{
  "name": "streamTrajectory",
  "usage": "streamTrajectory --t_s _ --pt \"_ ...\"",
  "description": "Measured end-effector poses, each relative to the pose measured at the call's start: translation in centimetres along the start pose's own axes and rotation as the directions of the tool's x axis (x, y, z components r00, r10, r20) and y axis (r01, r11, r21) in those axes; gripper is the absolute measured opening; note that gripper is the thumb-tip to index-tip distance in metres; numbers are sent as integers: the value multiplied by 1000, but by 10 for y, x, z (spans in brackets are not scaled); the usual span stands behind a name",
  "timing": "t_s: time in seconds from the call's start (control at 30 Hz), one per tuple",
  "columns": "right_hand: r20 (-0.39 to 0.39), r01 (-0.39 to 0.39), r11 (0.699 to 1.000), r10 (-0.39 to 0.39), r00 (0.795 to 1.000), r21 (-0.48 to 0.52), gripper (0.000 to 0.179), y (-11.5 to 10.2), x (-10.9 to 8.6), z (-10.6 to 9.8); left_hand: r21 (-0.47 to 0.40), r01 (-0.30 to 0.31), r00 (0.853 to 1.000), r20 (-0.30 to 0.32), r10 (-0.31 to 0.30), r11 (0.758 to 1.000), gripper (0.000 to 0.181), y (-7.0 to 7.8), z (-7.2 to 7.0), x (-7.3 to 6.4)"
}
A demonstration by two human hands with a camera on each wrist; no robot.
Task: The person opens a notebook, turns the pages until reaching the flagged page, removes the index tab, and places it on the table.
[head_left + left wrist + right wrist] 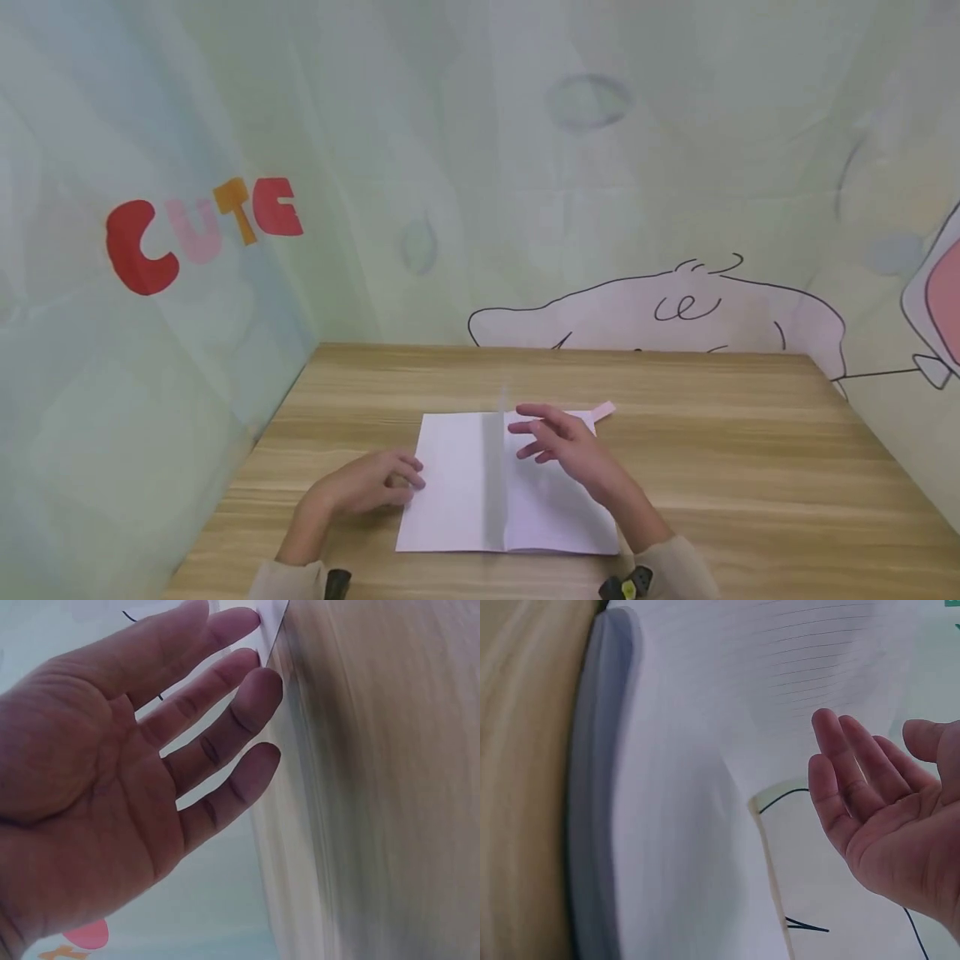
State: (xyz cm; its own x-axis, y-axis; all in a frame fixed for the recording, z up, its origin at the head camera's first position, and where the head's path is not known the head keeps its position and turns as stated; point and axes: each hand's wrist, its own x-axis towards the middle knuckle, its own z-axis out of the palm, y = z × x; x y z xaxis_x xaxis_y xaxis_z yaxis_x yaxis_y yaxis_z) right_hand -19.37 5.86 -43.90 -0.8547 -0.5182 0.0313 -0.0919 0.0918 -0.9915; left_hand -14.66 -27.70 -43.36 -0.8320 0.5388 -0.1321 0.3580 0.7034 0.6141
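An open notebook [450, 483] lies on the wooden table, with one leaf [495, 475] standing nearly upright at its middle fold. Faint ruled lines show on that raised page [817, 645] in the right wrist view. My left hand [375, 481] rests at the notebook's left edge, fingertips touching the page corner, fingers loosely bent. Over the right-hand page hovers my right hand [566, 446], fingers spread and relaxed beside the standing leaf, with nothing held. A pink tab [603, 411] sticks out from the notebook's top right corner.
The wooden table [750, 467] reaches back to a fabric backdrop [450, 167] with cartoon drawings. Coloured letters [142, 250] are on the left side of the backdrop. Dark straps sit at both sleeve cuffs.
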Motion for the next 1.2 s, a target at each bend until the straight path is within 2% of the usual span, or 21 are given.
streamTrajectory --t_s 0.17,0.33,0.43,0.67,0.8,0.93,1.07,1.2 --pt "59 11 1000 -11 998 -6 44 9 -1 10 37 -48 999 -10 49 998 17 -4 -1 -2" --pt "85 10 1000 -10 996 -2 43 17 -2 18 50 -59 998 -25 60 997 16 -6 -3 -2" --pt "93 19 1000 -17 996 -15 43 20 -2 21 30 -38 999 -36 39 999 13 -6 -4 0" --pt "130 10 998 -1 991 -68 39 26 -4 24 -12 32 996 -78 -33 999 20 -8 -2 4" --pt "138 6 996 6 990 -88 37 27 -7 25 -32 98 984 -146 -102 995 25 -4 0 2" --pt "136 0 993 16 991 -120 37 26 -10 24 -75 154 968 -187 -166 985 45 -1 2 2" --pt "119 9 988 10 993 -153 37 26 -12 20 -107 140 978 -141 -154 984 56 -2 2 4" --pt "89 10 988 4 996 -156 36 26 -15 14 -111 98 990 -88 -108 989 51 -3 0 5"
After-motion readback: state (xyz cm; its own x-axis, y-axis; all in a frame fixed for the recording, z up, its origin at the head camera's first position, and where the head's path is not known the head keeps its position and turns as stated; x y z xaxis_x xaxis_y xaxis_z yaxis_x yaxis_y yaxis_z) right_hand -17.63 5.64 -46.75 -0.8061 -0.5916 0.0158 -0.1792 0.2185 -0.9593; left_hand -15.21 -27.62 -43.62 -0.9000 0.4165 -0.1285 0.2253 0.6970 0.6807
